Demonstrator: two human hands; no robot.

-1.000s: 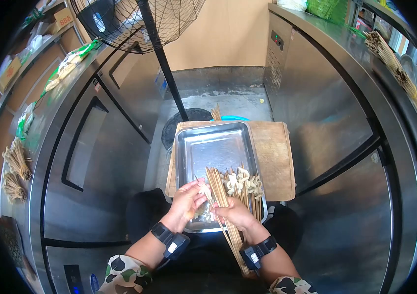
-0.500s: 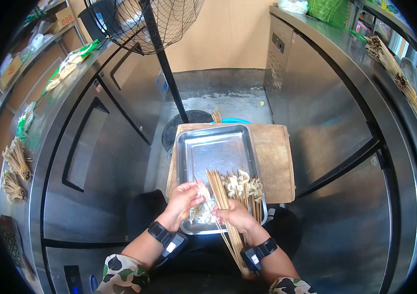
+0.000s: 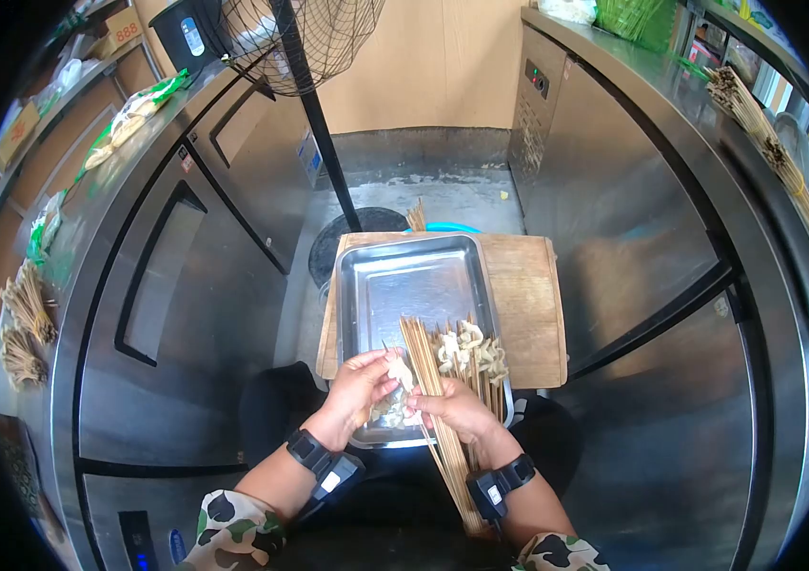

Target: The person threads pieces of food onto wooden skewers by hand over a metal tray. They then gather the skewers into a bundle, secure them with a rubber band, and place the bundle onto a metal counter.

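My left hand [image 3: 355, 392] pinches a pale, soft food piece [image 3: 400, 373] over the near end of a metal tray [image 3: 352, 285]. A thin skewer tip shows by those fingertips. My right hand [image 3: 463, 411] is closed around a thick bundle of bamboo skewers [image 3: 424, 357], which slants down toward my lap. Its thumb and finger also hold a single skewer [image 3: 429, 437] that points to the pale piece. Skewers threaded with pale pieces [image 3: 471, 350] lie in the tray just right of the bundle. Loose pale pieces [image 3: 388, 415] lie beneath my left hand, partly hidden.
The tray rests on a wooden board [image 3: 530, 305]. Steel cabinets [image 3: 647, 238] stand on both sides. A black pole [image 3: 328, 152] with a wire fan cage [image 3: 328, 48] rises ahead. Skewer bundles lie on the left counter [image 3: 90, 228] and right counter [image 3: 614, 62].
The view has shifted slightly, so the tray and board appear a little higher. My hands keep their grips; the pale piece shows more fully between them.
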